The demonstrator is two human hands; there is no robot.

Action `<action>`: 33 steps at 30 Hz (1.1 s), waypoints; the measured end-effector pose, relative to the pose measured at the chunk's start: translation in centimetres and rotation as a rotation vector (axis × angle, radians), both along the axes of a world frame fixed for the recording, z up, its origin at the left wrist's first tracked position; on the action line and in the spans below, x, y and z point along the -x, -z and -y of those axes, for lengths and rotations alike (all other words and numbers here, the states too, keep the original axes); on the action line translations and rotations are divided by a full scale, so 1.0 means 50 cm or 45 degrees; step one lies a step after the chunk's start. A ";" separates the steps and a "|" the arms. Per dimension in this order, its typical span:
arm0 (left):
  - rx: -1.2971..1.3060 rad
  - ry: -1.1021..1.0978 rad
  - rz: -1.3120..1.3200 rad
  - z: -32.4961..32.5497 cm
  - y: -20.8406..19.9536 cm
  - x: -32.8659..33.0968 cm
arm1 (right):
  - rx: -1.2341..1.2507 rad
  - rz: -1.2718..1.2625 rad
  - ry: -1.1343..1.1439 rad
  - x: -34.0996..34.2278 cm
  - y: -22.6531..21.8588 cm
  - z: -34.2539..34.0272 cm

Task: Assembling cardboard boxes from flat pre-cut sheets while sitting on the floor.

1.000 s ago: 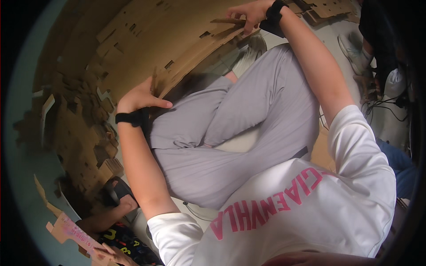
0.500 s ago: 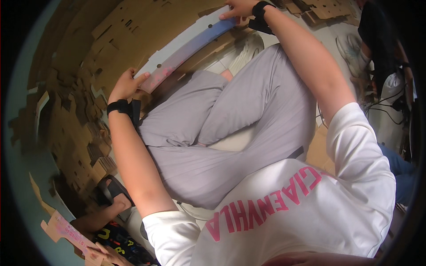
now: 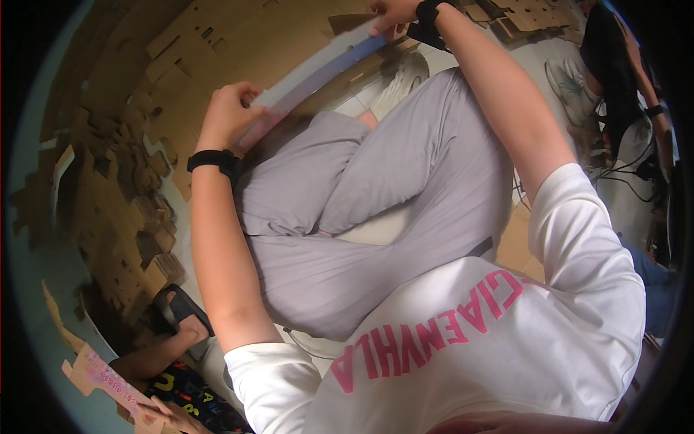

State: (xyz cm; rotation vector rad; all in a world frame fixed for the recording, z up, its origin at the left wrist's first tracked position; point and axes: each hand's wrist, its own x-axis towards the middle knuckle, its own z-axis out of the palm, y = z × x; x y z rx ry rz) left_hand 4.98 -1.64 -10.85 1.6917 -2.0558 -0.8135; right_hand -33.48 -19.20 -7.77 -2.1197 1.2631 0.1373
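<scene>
A long, narrow folded cardboard piece (image 3: 318, 74), white on one face and shading from blue to pink on the other, is held up between my two hands, beyond my crossed legs. My left hand (image 3: 230, 116) is closed around its lower left end, thumb along the face and fingers curled over the upper edge. At the upper right end my right hand (image 3: 395, 16) pinches it, partly cut off by the top of the picture. Motion blurs the piece somewhat. Both wrists wear black straps.
Piles of brown cardboard pieces (image 3: 108, 170) lie left and ahead. At lower left another person's hand (image 3: 165, 414) holds a printed cardboard piece (image 3: 108, 383), near a sandaled foot (image 3: 186, 311). Another person's shoes (image 3: 567, 90) and black cables (image 3: 629, 173) are on the right.
My left hand has moved right and slightly up, wrapping further over the cardboard piece's end. The piece has tilted and turned, showing less of its faces. My right hand has shifted slightly right.
</scene>
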 end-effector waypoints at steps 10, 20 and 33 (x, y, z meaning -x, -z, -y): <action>-0.333 0.068 0.122 -0.026 0.023 0.037 | -0.236 -0.144 0.048 -0.022 -0.058 -0.045; -0.327 0.106 0.032 -0.030 0.025 0.031 | 0.968 -0.061 -0.731 -0.084 -0.083 -0.123; -0.181 0.201 0.078 -0.032 0.038 0.018 | 0.107 -0.461 -0.574 -0.171 0.037 -0.070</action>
